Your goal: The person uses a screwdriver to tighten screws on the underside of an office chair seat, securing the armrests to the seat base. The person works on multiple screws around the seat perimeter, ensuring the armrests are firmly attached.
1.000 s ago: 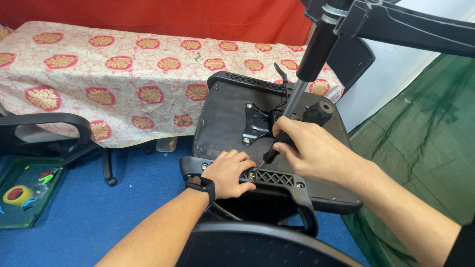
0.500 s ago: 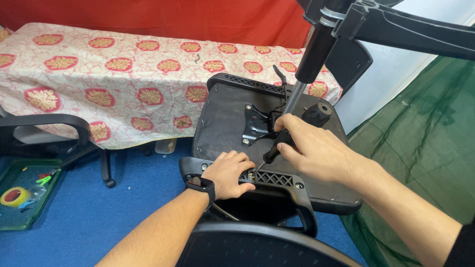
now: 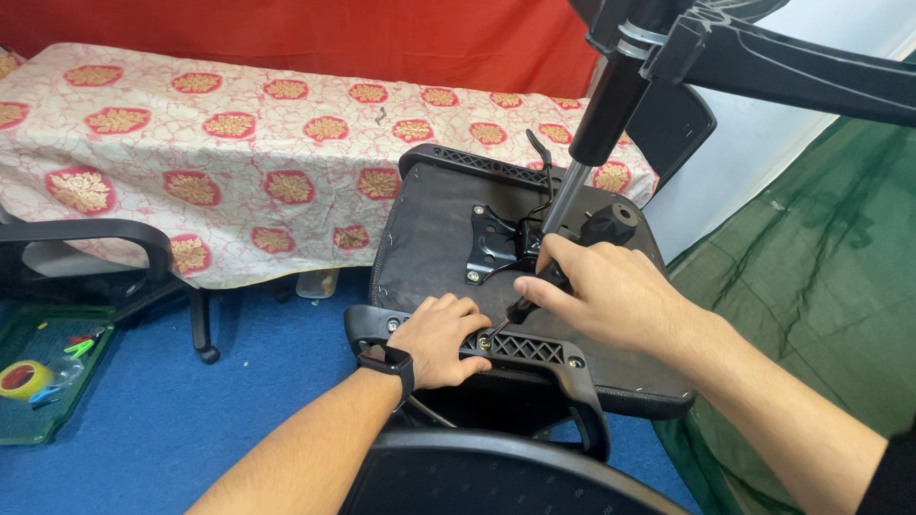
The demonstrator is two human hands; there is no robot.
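My left hand [image 3: 441, 336] presses flat on the armrest bracket [image 3: 515, 348] to steady it (seat upturned) while my right hand [image 3: 611, 291] grips the screwdriver [image 3: 534, 291] at a screw [image 3: 484, 341].

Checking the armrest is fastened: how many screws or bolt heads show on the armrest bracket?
3 on the armrest bracket: one at its left end, one by the left hand under the screwdriver tip, one at the right end. The hand may hide others.
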